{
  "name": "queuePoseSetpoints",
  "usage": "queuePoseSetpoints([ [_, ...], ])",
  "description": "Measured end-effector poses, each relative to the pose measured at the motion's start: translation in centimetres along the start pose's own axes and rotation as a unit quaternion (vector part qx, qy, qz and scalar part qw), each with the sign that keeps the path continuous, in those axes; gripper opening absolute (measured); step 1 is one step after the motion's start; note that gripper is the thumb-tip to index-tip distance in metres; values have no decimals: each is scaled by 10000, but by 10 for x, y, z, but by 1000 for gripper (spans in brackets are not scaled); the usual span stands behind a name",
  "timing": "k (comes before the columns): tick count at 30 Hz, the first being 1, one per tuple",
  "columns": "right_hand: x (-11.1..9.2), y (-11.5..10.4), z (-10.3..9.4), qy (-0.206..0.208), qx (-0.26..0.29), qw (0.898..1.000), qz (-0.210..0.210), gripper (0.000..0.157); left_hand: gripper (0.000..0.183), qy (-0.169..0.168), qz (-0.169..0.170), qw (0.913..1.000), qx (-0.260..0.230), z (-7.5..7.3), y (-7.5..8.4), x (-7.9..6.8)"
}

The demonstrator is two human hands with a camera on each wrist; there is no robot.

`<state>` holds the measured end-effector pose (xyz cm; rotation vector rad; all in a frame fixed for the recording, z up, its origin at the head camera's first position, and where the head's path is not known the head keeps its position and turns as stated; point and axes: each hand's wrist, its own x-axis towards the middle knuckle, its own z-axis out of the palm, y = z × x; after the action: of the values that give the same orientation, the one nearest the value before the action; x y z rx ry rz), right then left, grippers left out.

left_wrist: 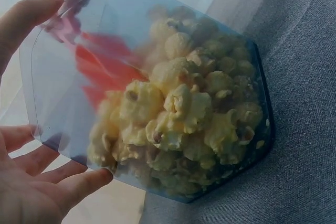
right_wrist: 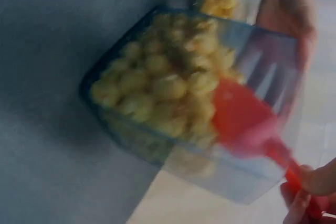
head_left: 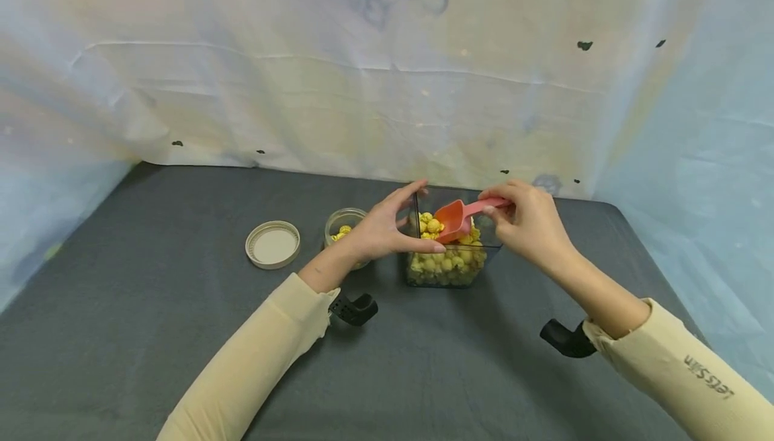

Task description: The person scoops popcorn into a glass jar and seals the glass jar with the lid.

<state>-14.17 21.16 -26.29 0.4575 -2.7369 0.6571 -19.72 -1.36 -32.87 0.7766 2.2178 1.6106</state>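
A clear square-sided plastic container (head_left: 446,273) of yellow popcorn (left_wrist: 176,111) stands on the dark cloth. My left hand (head_left: 387,229) holds it from the left, thumb at the front rim and fingers spread along the side. In my right hand (head_left: 529,222) is the handle of a red-pink scoop (head_left: 455,220), pinched between thumb and fingers. The scoop's bowl tilts down inside the container, its edge against the popcorn, as the right wrist view also shows. Behind my left wrist stands a round clear jar (head_left: 346,216) with some popcorn in it, partly hidden.
A round cream-rimmed lid (head_left: 273,245) lies left of the jar. The table (head_left: 151,333) is covered in dark grey cloth. A pale patterned curtain (head_left: 338,118) hangs along its back edge, and a light blue one (head_left: 713,179) at the right.
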Motion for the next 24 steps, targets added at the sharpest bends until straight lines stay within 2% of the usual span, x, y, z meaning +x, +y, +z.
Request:
queuePoseSetpoints([
  [5, -8, 12, 2, 207, 319, 9988, 307, 16, 99, -9, 2, 10000, -27, 0, 0, -1],
  [9, -10, 22, 3, 167, 699, 9960, 525, 19, 99, -20, 28, 10000, -43, 0, 0, 0],
  [15, -10, 29, 10, -153, 1250, 9910, 451, 21, 98, -30, 52, 10000, -64, 3, 0, 0],
  [24, -15, 33, 13, -125, 1610, 9846, 667, 23, 98, -43, 27, 9999, -87, 5, -1, 1],
])
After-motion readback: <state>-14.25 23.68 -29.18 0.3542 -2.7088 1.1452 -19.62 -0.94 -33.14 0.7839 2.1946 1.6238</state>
